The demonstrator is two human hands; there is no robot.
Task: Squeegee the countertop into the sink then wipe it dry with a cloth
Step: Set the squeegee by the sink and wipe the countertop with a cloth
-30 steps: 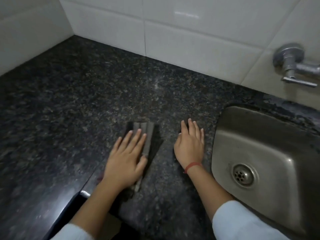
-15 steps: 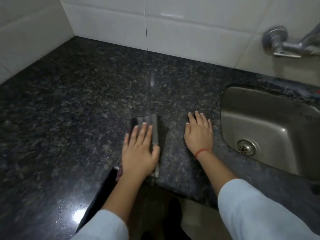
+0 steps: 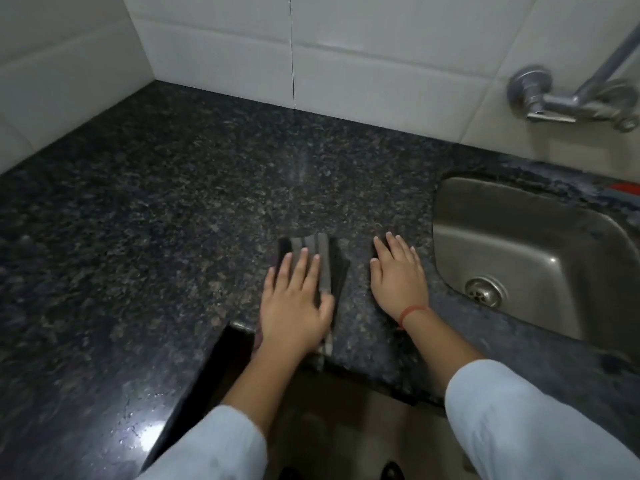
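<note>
A folded grey striped cloth [image 3: 323, 258] lies flat on the dark speckled granite countertop [image 3: 173, 220], close to its front edge. My left hand [image 3: 294, 299] presses down on the cloth with flat, spread fingers and covers most of it. My right hand [image 3: 398, 275] rests palm down on the bare stone just right of the cloth, holding nothing, with a red thread around the wrist. The steel sink [image 3: 512, 251] is set into the counter to the right of my right hand. No squeegee is in view.
White tiled walls [image 3: 346, 57] close the counter at the back and left. A metal tap [image 3: 554, 98] sticks out of the wall above the sink. Water droplets glint on the counter at the lower left [image 3: 138, 434]. Something red [image 3: 623, 188] lies beyond the sink.
The view has pulled back and tilted up, so both hands sit higher on the counter. The left hand stays flat on the cloth and the right hand stays flat beside it.
</note>
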